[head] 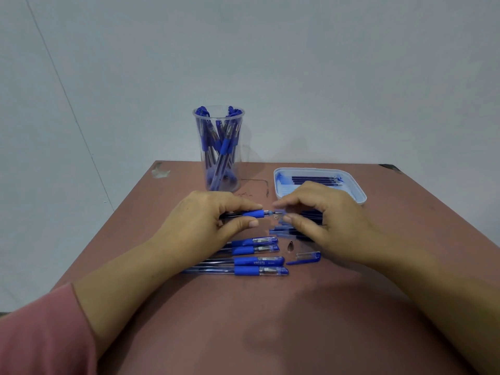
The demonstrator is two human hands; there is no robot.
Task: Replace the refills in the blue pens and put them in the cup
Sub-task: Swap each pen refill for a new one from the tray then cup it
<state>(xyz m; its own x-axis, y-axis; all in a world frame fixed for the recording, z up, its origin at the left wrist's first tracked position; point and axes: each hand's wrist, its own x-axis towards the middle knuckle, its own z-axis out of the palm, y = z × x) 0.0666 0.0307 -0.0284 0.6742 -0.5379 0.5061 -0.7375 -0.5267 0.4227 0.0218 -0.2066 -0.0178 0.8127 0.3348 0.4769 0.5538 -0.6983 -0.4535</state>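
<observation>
My left hand grips a blue pen barrel by its rubber grip, held level above the table. My right hand pinches the thin refill tip sticking out of the barrel's open end. Several capped blue pens lie in a row on the table below my hands. A metal pen tip and a loose blue cap lie to their right. Loose refills lie under my right hand, partly hidden. A clear cup holding several blue pens stands at the back.
A white tray with a few dark refills sits at the back right, just behind my right hand. The brown table ends close behind the cup, before a pale wall. A pink sleeve covers my left forearm.
</observation>
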